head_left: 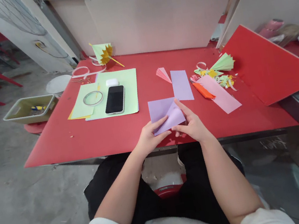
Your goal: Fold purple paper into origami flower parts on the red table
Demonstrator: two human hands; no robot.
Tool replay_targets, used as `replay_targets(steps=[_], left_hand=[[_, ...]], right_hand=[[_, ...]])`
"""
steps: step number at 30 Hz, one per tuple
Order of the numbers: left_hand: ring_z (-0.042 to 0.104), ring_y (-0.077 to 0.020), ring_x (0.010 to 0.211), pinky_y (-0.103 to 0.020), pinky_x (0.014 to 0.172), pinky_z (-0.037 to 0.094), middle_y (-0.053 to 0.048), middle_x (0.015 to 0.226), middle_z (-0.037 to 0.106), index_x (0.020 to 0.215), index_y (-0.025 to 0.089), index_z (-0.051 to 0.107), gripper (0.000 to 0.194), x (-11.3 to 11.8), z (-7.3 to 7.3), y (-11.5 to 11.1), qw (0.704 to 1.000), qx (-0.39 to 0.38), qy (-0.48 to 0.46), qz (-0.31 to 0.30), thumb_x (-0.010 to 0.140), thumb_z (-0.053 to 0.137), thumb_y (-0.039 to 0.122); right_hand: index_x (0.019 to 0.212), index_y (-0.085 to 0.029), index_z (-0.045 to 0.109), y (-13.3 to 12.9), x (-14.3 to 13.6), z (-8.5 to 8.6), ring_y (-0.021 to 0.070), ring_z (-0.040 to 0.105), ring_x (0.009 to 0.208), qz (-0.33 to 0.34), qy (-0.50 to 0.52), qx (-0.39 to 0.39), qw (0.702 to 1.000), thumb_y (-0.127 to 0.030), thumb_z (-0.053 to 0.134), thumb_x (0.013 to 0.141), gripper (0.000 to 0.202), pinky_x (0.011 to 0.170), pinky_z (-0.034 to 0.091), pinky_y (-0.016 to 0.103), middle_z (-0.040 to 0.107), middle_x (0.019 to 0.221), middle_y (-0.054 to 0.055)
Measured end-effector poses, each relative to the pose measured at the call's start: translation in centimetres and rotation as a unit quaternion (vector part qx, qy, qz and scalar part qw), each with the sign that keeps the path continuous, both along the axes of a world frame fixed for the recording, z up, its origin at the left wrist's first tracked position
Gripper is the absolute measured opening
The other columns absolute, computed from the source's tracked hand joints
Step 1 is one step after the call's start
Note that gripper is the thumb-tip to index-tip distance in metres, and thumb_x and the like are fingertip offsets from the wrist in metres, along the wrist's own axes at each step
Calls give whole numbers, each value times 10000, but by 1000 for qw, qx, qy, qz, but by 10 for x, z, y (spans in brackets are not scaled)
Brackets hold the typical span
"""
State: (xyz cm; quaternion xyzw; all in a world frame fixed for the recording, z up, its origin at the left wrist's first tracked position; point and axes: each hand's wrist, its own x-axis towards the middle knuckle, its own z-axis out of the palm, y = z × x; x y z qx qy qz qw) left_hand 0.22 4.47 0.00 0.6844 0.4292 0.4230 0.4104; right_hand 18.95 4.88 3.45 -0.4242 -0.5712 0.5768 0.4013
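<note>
A sheet of purple paper is held between my two hands at the table's front edge, its surface bent by a crease. My left hand grips the lower left, with fingers over the paper and the thumb below. At the right side my right hand pinches it, index finger along the upper right edge and thumb near the lower corner. Just behind lies a flat purple strip. A small pleated pink fan rests beside that strip.
On the red table, green sheets lie left with a phone, tape roll and white case. Paper scraps, a pink strip and an orange folded piece lie right, near a red board.
</note>
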Motion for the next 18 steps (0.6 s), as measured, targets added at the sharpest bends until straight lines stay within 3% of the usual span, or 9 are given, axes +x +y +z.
replay_targets(steps=[6, 11, 18], left_hand=[[630, -217, 922, -321, 807, 510, -82, 1088, 655, 1193, 206, 587, 527, 1, -2, 0, 1000, -13, -16, -1, 707, 688, 383], [631, -220, 942, -316, 819, 502, -58, 1102, 663, 1186, 226, 592, 494, 2, -1, 0, 998, -47, -51, 4, 721, 677, 369], [627, -223, 962, -330, 874, 479, -43, 1080, 677, 1118, 226, 641, 431, 2, 3, 0, 995, -63, -73, 38, 701, 701, 323]], right_hand=[[1408, -352, 232, -2, -5, 4, 115, 573, 436, -39, 4, -6, 999, -254, 730, 638, 922, 377, 509, 239, 642, 724, -42], [1389, -406, 252, -2, -8, 2, 116, 599, 560, -68, -1, 12, 998, -236, 742, 619, 928, 489, 567, 279, 632, 993, -8], [1381, -380, 295, 1, -10, -16, 122, 547, 511, -129, -40, 82, 987, -289, 767, 594, 922, 544, 562, 337, 618, 804, -21]])
